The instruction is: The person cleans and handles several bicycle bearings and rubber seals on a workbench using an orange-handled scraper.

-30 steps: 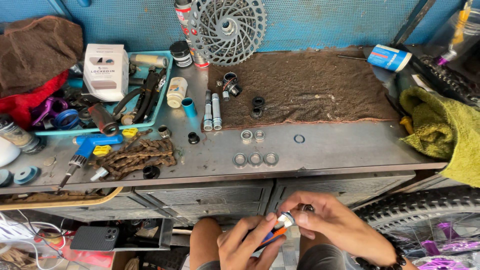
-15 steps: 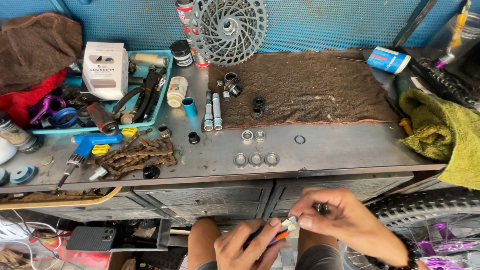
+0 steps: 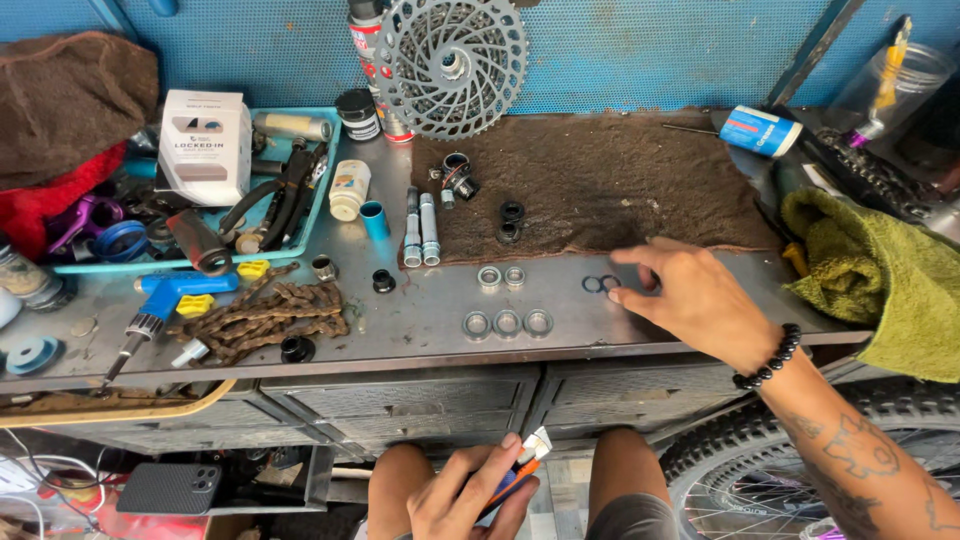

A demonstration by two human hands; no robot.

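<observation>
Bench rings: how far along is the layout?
Done: three bearing rings in a row, two more above them. In hand: the right hand is at the thin dark rings; the left hand holds a small orange-handled tool. Untouched: the chain and cassette.

head view | looks steeply down | near workbench [image 3: 600,320] | single view

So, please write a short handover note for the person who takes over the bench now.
Right hand: open, fingertips on the small dark rings at the edge of the brown mat.
Left hand: low by the knees, gripping an orange-handled tool.
Done: three bearings in a row near the front of the metal bench, two smaller ones behind them.
Left: cassette and chain lie untouched.
</observation>
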